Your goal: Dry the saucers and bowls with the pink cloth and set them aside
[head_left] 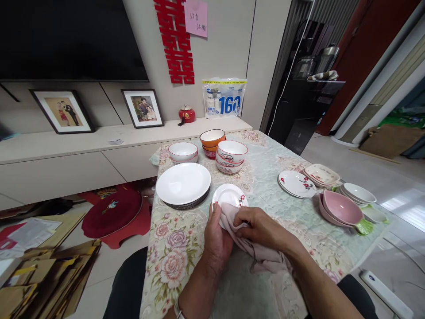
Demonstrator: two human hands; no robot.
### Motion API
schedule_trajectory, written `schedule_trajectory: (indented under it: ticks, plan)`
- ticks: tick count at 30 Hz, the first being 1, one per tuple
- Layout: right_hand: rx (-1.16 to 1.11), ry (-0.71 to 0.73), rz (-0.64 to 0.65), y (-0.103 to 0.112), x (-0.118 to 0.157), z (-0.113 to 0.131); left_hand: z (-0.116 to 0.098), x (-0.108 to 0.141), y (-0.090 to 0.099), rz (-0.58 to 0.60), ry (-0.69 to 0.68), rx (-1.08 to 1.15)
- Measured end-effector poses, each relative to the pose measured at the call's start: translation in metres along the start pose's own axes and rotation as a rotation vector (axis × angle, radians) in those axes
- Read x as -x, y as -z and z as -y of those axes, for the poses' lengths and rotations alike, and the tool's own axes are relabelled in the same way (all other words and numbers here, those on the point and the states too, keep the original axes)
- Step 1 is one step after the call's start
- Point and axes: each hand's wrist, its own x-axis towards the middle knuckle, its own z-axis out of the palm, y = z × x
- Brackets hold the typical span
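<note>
A small white plate with red flowers (229, 194) is held up over the near middle of the table. My left hand (215, 235) grips its lower left edge, thumb on the rim and fingers beneath. My right hand (259, 226) is closed on a pale pink cloth (232, 215), pressing it against the plate's face. The cloth hides the lower part of the plate and drapes down under my right wrist. Just beyond my left hand sits a stack of plates, the top one large and white (183, 182).
Behind are white bowls (183, 152), orange bowls (212, 138) and patterned bowls (231, 155). At right stand oval flowered plates (297, 184), pink bowls (341, 208) and small white bowls (358, 193). A red stool (113, 212) is left of the floral-covered table (175, 261).
</note>
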Motion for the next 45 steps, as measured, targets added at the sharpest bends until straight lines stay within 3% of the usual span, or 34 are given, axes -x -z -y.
schedule_trajectory:
  ticks: [2,8,11,14,18,21,24,27,29,32,36,41,45]
  plan:
    - [0.043,-0.069,-0.054,0.005,0.001,-0.011,0.0,0.0,-0.001,0.015,-0.014,-0.007]
    - [0.263,-0.287,-0.395,0.014,-0.001,-0.043,0.005,0.004,-0.002,-0.026,0.038,-0.094]
    - [0.347,-0.275,-0.52,0.009,-0.003,-0.042,0.009,0.007,-0.002,0.006,0.086,-0.127]
    - [0.346,-0.141,-0.581,0.001,-0.005,-0.031,0.012,0.01,-0.001,0.086,0.133,-0.15]
    - [0.241,0.12,-0.497,-0.007,-0.007,-0.009,0.013,0.014,-0.001,0.164,0.164,-0.179]
    - [0.263,0.197,-0.441,-0.007,-0.007,-0.002,0.013,0.015,-0.001,0.147,0.184,-0.189]
    - [0.38,0.101,-0.526,0.001,-0.006,-0.009,0.012,0.016,-0.001,0.123,0.171,-0.207]
    - [0.358,-0.063,-0.594,0.011,-0.004,-0.024,0.011,0.015,-0.001,0.129,0.139,-0.214]
    - [0.258,-0.177,-0.568,0.016,-0.003,-0.034,0.009,0.014,0.0,0.135,0.095,-0.203]
    - [-0.021,-0.304,-0.433,0.018,-0.002,-0.042,0.008,0.011,0.0,0.114,0.019,-0.172]
    - [-0.369,-0.327,-0.386,0.015,-0.002,-0.046,0.004,0.009,-0.001,0.075,0.001,-0.163]
    - [-0.369,-0.353,-0.524,0.02,0.001,-0.047,0.0,0.011,-0.002,0.092,0.047,-0.318]
    - [-0.285,-0.236,-0.492,0.023,0.001,-0.031,0.004,0.015,0.0,0.12,0.108,-0.468]
